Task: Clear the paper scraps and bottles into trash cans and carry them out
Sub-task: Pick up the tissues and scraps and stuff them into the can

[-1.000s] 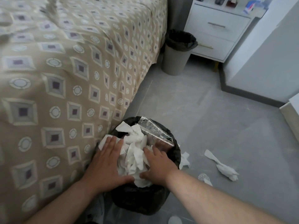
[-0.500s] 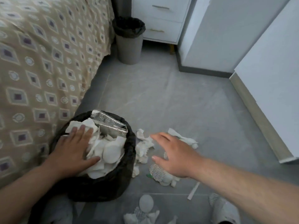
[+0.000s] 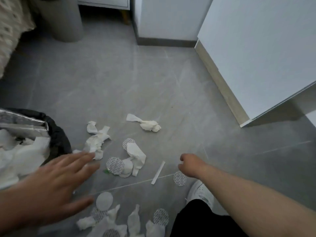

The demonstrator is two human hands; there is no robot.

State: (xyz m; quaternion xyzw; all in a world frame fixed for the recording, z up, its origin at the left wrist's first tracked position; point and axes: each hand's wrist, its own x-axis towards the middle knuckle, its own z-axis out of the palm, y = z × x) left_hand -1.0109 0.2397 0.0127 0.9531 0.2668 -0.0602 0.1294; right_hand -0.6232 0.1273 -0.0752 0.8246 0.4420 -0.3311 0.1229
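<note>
Gathering what lies closest to your feet first will save you reaching twice: a cluster of paper scraps [image 3: 109, 221] and printed round discs sits at the bottom edge, just beside your white shoe [image 3: 202, 192]. Your left hand [image 3: 51, 190] hovers low with fingers spread and nothing in it, its fingertips at the crumpled tissue [image 3: 95, 142] beside the trash can [image 3: 58, 132]. Sweep that tissue and the middle pile [image 3: 126, 161] together with a flat palm, then pinch the heap as one. Your right hand [image 3: 189, 165] is bent down at the wrist near the paper strip [image 3: 158, 172] and a disc; its fingers are hidden, so I cannot tell whether they are apart or closed on anything. The can, lined in black, already looks heaped with white paper and a foil pack, so press the load down before adding more, or it may spill. Farther out lies one twisted scrap [image 3: 147, 124], well apart. A second bin [image 3: 65, 19] stands by the bed.
</note>
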